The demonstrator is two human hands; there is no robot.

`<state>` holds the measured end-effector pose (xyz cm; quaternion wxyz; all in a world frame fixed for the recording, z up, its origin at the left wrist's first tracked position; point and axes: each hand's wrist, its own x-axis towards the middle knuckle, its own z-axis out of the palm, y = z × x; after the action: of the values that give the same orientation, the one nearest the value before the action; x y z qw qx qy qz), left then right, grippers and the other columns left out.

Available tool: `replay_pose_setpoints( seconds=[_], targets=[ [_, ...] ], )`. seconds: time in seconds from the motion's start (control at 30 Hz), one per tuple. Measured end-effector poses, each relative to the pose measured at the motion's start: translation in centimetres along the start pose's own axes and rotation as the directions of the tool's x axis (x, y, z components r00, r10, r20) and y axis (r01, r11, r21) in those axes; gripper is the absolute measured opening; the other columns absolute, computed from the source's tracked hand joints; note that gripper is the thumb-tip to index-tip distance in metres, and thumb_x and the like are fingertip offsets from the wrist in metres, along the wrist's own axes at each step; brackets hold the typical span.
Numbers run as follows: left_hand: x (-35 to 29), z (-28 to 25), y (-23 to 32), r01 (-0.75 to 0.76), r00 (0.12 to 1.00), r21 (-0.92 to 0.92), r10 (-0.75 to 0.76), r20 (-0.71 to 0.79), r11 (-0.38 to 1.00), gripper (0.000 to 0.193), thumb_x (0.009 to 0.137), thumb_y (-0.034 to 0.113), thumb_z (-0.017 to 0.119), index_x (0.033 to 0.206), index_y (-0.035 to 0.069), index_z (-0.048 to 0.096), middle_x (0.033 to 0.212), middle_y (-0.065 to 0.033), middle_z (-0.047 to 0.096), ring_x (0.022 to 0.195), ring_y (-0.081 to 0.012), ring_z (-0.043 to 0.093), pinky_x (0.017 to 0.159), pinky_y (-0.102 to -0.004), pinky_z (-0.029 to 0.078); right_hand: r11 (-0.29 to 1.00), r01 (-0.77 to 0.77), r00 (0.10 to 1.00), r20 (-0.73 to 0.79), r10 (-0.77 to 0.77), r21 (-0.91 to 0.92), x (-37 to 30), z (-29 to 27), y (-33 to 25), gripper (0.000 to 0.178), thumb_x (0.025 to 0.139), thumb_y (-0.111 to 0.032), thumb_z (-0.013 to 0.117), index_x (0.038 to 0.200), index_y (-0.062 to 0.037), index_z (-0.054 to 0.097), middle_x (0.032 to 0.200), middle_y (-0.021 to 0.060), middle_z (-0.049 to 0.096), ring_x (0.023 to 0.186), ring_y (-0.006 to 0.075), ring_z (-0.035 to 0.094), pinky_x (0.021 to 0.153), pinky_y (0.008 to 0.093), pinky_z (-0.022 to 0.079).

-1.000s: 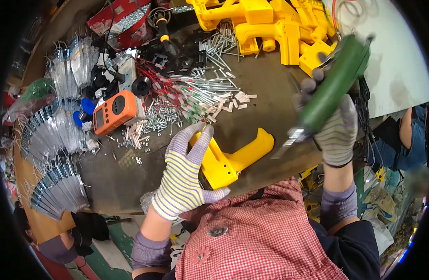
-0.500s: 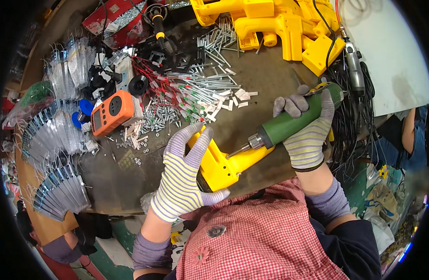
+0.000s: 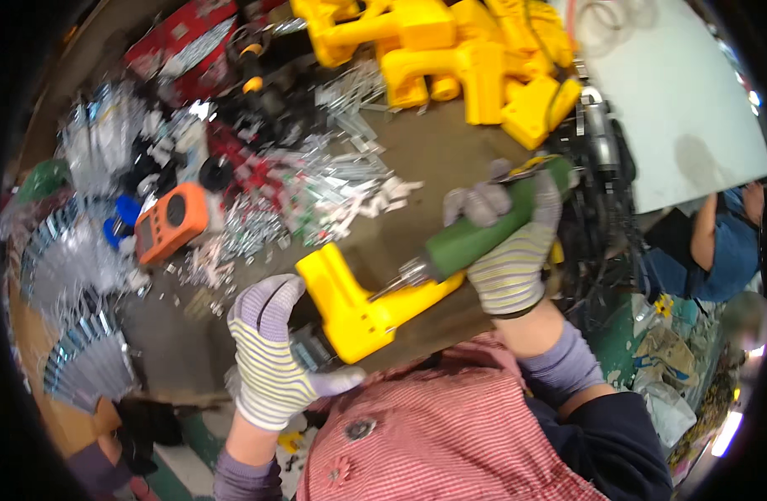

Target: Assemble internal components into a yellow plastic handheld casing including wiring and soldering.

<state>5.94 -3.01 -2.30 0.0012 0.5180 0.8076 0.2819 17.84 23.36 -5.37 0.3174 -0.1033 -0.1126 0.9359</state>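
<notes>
My right hand (image 3: 513,259), in a striped knit glove, grips a green electric screwdriver (image 3: 483,231). Its bit points down-left and reaches the yellow plastic tool housing (image 3: 351,320); blur hides whether it sits in a screw hole. The housing lies near the table's front edge, its handle stretching right under the driver. A black part (image 3: 314,346) shows at its left end. Around that end my left hand (image 3: 270,351), gloved alike, is open, thumb below and fingers spread above, off the yellow plastic; whether the palm touches the black part is unclear.
Several yellow housings (image 3: 433,50) are piled at the back. Long screws (image 3: 350,104), white connectors (image 3: 375,204) and an orange meter (image 3: 171,221) lie left of centre. Black cables (image 3: 604,192) hang at the right. Another person's arm (image 3: 706,234) shows beyond the pale board (image 3: 667,108).
My left fingers have let go of the housing and drawn back left, apart from it. My right hand keeps the screwdriver against the housing. The whole view has shifted, with some blur.
</notes>
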Motion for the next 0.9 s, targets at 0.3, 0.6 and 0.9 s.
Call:
replay_pose_setpoints(
  seconds=[0.3, 0.6, 0.9],
  targets=[
    [-0.1, 0.9, -0.2, 0.071, 0.990, -0.092, -0.060, 0.125, 0.993, 0.069, 0.057, 0.054, 0.084, 0.098, 0.002, 0.064, 0.087, -0.0152, 0.060, 0.082, -0.0345, 0.059, 0.080, -0.0455, 0.048, 0.989, -0.118, 0.990, 0.088, 0.109, 0.092, 1.4, -0.4, -1.1, 0.034, 0.096, -0.037, 0.060, 0.101, -0.0038, 0.064, 0.065, -0.0044, 0.034, 0.059, 0.0126, 0.040, 0.098, 0.0373, 0.046],
    [-0.4, 0.7, -0.5, 0.052, 0.991, -0.121, -0.037, 0.126, 0.991, 0.066, 0.059, 0.050, 0.085, 0.096, 0.001, 0.061, 0.085, -0.0146, 0.057, 0.081, -0.0349, 0.057, 0.076, -0.0462, 0.047, 0.987, -0.138, 0.985, 0.118, 0.128, 0.077, 1.4, 0.0, -0.6, 0.021, 0.094, -0.022, 0.065, 0.105, -0.0041, 0.061, 0.070, -0.0044, 0.039, 0.064, 0.0119, 0.043, 0.101, 0.0362, 0.047],
    [-0.3, 0.9, -0.6, 0.086, 0.976, -0.104, -0.062, 0.210, 0.991, 0.063, 0.061, 0.051, 0.084, 0.094, 0.001, 0.062, 0.084, -0.0157, 0.055, 0.081, -0.0354, 0.057, 0.077, -0.0462, 0.047, 0.984, -0.163, 0.984, 0.089, 0.156, 0.069, 2.1, 0.4, -0.2, 0.016, 0.093, -0.016, 0.065, 0.104, -0.0039, 0.063, 0.070, -0.0041, 0.041, 0.064, 0.0117, 0.044, 0.101, 0.0368, 0.047]
  ],
)
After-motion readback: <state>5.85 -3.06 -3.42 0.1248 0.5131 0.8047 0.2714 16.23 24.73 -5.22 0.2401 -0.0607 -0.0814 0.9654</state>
